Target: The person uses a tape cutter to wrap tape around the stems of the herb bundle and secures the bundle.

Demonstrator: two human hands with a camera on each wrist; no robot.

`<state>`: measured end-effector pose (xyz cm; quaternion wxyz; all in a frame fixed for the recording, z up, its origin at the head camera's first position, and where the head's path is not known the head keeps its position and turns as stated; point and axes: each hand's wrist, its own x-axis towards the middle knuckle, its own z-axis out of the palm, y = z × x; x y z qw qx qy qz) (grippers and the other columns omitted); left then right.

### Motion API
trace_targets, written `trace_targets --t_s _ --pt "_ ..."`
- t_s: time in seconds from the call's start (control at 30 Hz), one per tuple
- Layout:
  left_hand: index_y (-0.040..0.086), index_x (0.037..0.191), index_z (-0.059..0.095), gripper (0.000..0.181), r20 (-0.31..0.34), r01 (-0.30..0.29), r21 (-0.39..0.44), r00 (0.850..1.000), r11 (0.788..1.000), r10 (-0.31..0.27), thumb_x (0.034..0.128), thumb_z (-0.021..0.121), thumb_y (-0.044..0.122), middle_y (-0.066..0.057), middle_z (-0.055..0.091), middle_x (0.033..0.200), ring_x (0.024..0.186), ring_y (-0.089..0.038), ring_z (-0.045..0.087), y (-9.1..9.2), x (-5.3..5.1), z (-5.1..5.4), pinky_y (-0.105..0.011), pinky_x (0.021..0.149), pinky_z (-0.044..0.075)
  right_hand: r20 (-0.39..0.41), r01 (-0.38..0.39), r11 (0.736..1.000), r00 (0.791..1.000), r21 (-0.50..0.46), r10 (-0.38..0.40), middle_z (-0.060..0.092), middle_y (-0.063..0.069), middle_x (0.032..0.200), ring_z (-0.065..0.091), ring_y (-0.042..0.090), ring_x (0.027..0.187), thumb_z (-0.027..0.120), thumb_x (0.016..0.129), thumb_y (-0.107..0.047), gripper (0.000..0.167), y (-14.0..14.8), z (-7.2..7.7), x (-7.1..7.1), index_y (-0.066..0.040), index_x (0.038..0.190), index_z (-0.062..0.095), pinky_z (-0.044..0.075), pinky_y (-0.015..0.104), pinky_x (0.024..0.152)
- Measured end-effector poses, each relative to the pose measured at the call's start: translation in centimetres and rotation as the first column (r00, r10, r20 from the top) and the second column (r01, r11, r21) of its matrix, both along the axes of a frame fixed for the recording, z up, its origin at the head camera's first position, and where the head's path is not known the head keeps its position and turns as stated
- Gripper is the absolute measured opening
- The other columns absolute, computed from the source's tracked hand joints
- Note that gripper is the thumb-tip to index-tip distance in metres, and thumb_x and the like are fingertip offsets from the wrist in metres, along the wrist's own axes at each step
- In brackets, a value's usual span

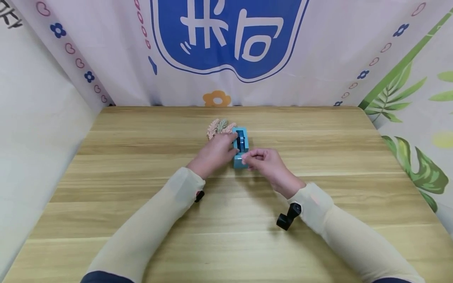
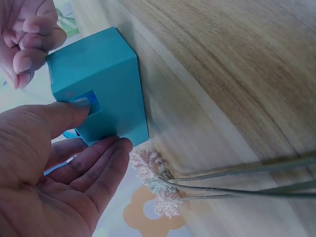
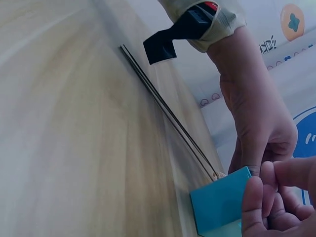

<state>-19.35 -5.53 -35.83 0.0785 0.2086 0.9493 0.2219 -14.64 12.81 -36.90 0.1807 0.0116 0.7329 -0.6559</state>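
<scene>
In the head view, the pale wood-grain tabletop [image 1: 177, 243] is brightly lit and softly shadowed; the wrist views are rendered dimmer, pink flower sprigs [image 2: 160, 185] seemingly blurred.

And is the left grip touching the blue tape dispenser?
Touching. The left wrist view shows the left grip with its thumb against the side of the blue tape dispenser, at its opening.

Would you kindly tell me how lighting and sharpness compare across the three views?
Head view: bright, with a soft shadow on the table near the right hand; left wrist view: dimmer and bluish, the edges of the dispenser fairly clear; right wrist view: hazy, the wood grain soft and pale.
</scene>
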Motion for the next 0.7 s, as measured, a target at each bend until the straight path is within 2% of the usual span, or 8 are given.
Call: trace_targets --t_s 0.17,0.4,0.53,0.7 --pt "0.000 0.152 0.051 0.055 -0.008 -0.003 0.002 1.000 1.000 0.003 0.1032 0.068 0.019 -0.019 0.062 0.148 0.109 -0.023 0.065 0.1 -0.1 -0.2 -0.038 0.100 0.058 -0.001 -0.008 1.000 1.000 -0.010 0.008 0.074 -0.007 0.083 0.070 0.012 0.080 0.064 0.103 -0.008 0.014 0.2 -0.3 0.4 0.004 0.106 0.071 0.062 0.029 0.080" --pt "0.000 0.151 0.052 0.054 -0.019 0.007 -0.023 1.000 1.000 -0.008 0.1038 0.067 0.020 -0.019 0.063 0.146 0.116 -0.023 0.066 0.1 -0.1 -0.2 -0.039 0.105 0.057 0.037 0.008 1.000 0.999 -0.008 -0.007 0.075 -0.003 0.086 0.068 0.010 0.076 0.066 0.102 -0.009 0.008 0.1 -0.5 0.8 -0.003 0.100 0.072 0.060 0.024 0.077" --pt "0.000 0.152 0.051 0.054 -0.006 -0.001 -0.017 1.000 1.000 0.001 0.1034 0.068 0.019 -0.019 0.063 0.147 0.117 -0.024 0.067 0.1 -0.1 -0.2 -0.040 0.106 0.056 0.064 0.013 1.000 0.998 0.001 -0.013 0.077 0.000 0.088 0.068 0.010 0.075 0.067 0.102 -0.012 0.007 0.1 -0.6 1.1 -0.007 0.098 0.071 0.060 0.026 0.079" --pt "0.000 0.152 0.051 0.055 0.005 -0.004 -0.007 1.000 1.000 0.004 0.1036 0.067 0.019 -0.019 0.061 0.148 0.115 -0.023 0.066 0.1 -0.1 -0.2 -0.039 0.107 0.056 0.067 0.009 1.000 0.998 0.012 -0.010 0.077 -0.001 0.089 0.068 0.009 0.075 0.068 0.102 -0.014 0.008 0.2 -0.7 1.4 -0.008 0.097 0.072 0.060 0.028 0.081"
